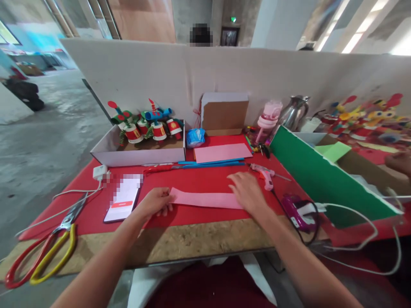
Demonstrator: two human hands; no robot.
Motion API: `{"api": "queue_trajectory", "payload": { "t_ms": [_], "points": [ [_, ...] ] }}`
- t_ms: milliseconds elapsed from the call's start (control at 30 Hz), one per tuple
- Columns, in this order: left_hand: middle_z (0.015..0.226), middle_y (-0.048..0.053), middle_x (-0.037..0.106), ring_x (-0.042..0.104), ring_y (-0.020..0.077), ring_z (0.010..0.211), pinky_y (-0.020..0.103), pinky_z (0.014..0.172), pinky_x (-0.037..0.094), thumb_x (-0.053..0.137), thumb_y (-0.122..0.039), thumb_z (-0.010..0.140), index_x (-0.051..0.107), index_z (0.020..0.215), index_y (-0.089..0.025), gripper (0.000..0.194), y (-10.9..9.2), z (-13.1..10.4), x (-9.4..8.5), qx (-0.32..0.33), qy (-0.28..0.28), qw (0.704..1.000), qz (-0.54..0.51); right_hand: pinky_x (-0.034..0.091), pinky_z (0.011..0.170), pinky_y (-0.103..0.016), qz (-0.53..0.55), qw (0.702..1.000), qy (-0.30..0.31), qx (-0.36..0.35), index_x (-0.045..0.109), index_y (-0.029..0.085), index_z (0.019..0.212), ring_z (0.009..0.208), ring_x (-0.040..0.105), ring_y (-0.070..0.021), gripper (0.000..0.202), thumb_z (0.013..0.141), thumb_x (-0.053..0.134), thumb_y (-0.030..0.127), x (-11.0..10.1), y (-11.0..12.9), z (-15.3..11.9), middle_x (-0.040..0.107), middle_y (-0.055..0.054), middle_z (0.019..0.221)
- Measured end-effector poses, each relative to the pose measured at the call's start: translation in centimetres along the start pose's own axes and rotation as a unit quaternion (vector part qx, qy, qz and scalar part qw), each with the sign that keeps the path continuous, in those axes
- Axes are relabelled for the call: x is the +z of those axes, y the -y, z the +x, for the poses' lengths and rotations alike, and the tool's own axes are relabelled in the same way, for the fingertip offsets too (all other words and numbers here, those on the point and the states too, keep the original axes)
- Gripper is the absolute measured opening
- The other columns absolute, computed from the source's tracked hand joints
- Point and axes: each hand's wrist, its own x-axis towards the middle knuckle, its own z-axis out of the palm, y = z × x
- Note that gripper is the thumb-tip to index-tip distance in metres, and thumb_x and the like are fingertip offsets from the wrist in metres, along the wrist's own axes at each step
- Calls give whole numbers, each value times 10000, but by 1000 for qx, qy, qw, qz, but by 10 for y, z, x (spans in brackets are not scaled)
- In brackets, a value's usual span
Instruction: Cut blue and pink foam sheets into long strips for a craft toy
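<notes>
A long pink paper strip (205, 200) stretches between my two hands above the red table covering. At its left end, my left hand (158, 201) pinches the strip between thumb and fingers. My right hand (246, 190) is on the other end, fingers curved and partly spread, with the thumb side against the paper; the strip's right tip is hidden under it. Behind the strip lies a pink paper sheet (223, 153) beside blue sticks (212, 163). A pink glue gun (265, 175) rests just beyond my right hand. Left of my left hand lies a phone (123, 201).
Large scissors (61, 239) with red and yellow handles lie at the front left. A white box (138, 157) holds paper-cup figures (159, 130). At right are a purple power adapter (298, 214), cables, a green-sided box (321, 175) and another person's hand (398, 164).
</notes>
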Motion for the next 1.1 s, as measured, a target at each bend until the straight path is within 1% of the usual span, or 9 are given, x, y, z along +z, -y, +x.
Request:
{"api": "queue_trajectory", "payload": {
  "t_ms": [100,167,300,600,667,767,867,967,1100],
  "points": [
    [472,-38,602,460,67,314,158,307,244,571,-392,732,455,667,-202,232,2,2,6,-7,-7,1000,8,444,1039,-382,131,975,34,-176,625,212,1248,1182,577,-205,331,985,426,189,28,50,-16,663,-96,1244],
    [465,-43,595,445,63,303,157,301,226,563,-361,747,453,660,-202,211,1,4,6,-11,-9,1000,14,368,1129,-431,144,963,77,-213,488,161,1418,1369,420,-250,466,986,476,335,45,73,-24,524,-127,1443],
    [468,-46,591,433,61,299,158,307,244,558,-339,769,446,657,-205,207,0,4,5,-12,-9,1000,27,224,1200,-531,118,964,148,-187,309,148,1526,1483,186,-309,715,956,455,555,60,83,-30,350,-122,1562],
    [413,-40,554,451,111,310,200,387,292,550,-302,804,451,639,-218,209,-1,1,-1,-10,-25,991,129,142,1221,-529,105,965,174,-164,298,160,1531,1490,144,-318,751,952,375,633,58,84,-31,313,-68,1578],
    [477,0,598,548,161,411,233,453,370,516,-298,841,513,683,-213,179,-1,-6,-2,4,-106,965,238,133,1222,-526,109,966,177,-156,307,161,1528,1491,140,-321,752,952,363,640,59,85,-31,311,-60,1579],
    [869,112,731,685,248,823,340,724,505,402,-179,879,642,920,-186,244,4,-22,11,116,-218,869,429,137,1216,-542,116,966,176,-153,289,175,1536,1490,137,-332,761,941,401,636,60,85,-31,302,-57,1583],
    [1321,120,628,520,266,1280,456,1085,366,377,-145,890,611,1248,-190,430,21,-35,38,285,-167,798,504,140,1214,-545,121,966,174,-151,294,172,1534,1488,140,-338,752,937,451,600,60,86,-31,299,-60,1585],
    [1457,112,520,377,273,1410,515,1181,201,335,-377,974,474,1420,-165,513,45,-42,58,308,-178,774,524,143,1219,-527,122,966,170,-150,305,164,1530,1489,148,-326,745,931,476,574,59,87,-31,308,-59,1582],
    [1497,131,462,360,307,1420,558,1171,204,257,-635,943,411,1467,-169,718,71,-47,52,283,-198,763,546,149,1218,-525,119,967,165,-154,310,173,1529,1489,156,-319,717,942,455,559,58,87,-31,316,-61,1581]
  ]
}}
